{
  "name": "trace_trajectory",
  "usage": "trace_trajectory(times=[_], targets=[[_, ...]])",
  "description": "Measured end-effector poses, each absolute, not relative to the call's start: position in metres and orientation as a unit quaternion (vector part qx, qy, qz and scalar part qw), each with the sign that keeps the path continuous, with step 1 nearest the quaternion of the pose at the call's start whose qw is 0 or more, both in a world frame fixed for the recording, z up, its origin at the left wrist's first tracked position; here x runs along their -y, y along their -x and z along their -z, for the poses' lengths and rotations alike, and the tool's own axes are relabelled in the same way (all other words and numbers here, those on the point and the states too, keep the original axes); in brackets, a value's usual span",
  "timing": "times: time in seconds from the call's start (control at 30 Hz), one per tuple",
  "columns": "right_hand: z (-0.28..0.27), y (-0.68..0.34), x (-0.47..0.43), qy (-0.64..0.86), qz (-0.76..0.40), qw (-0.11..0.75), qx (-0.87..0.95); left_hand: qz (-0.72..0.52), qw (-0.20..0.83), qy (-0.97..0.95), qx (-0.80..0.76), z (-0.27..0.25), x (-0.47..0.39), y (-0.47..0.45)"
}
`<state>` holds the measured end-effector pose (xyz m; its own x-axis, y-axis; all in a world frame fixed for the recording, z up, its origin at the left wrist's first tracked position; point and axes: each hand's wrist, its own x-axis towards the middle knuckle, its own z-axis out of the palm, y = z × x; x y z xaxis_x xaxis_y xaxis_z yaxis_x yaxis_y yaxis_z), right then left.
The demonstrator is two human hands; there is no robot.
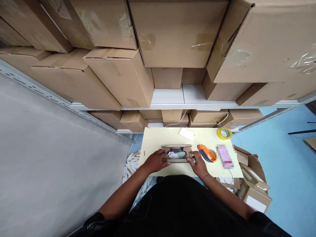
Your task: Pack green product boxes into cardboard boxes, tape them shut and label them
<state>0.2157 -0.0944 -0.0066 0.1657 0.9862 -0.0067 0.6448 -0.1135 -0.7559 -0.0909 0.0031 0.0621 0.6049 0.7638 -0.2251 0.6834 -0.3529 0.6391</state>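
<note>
A small open cardboard box [177, 161] rests on the pale yellow tabletop [154, 138] in front of me. At its left end, my left hand [157, 162] grips the side, with the thumb along the near edge. The opposite end is held by my right hand [198, 164], its fingers bent over the rim. Inside the box lie a pale green rounded item [182, 154] and something whitish and crumpled [172, 154]; their exact kind is unclear. Just right of my right hand is an orange tape dispenser [204, 152].
Beyond the box lies a white card [187, 134]. A yellow tape roll [219, 134] and a blurred pink-purple object [224, 156] are to the right. Shelves packed with cardboard boxes [177, 33] rise behind. More boxes [255, 192] stand right of the table; a grey wall [54, 158] is left.
</note>
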Motion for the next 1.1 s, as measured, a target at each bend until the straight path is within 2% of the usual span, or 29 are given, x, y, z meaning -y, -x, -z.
trace_trajectory(times=[0.17,0.27,0.53,0.83,0.93,1.03,1.1], targets=[[0.024,-0.208,0.081,0.746,-0.274,0.319,0.517,-0.135,0.315,-0.783,-0.519,-0.065,-0.009,0.088],[0.031,-0.210,0.076,0.745,-0.284,0.320,0.512,-0.184,0.271,-0.794,-0.512,-0.069,-0.021,0.076],[0.032,-0.211,0.075,0.745,-0.276,0.312,0.521,-0.105,0.259,-0.856,-0.435,-0.052,0.000,0.073],[0.018,-0.233,0.086,0.711,-0.276,0.294,0.576,-0.118,0.199,-0.856,-0.462,-0.021,0.018,0.070],[0.025,-0.270,0.105,0.746,-0.189,0.257,0.584,-0.112,0.206,-0.856,-0.461,-0.022,0.014,0.069],[0.039,-0.303,0.118,0.797,-0.112,0.165,0.570,-0.113,0.214,-0.855,-0.459,-0.022,0.012,0.069],[0.051,-0.313,0.120,0.816,-0.109,0.092,0.559,-0.116,0.213,-0.853,-0.462,-0.021,0.012,0.068]])
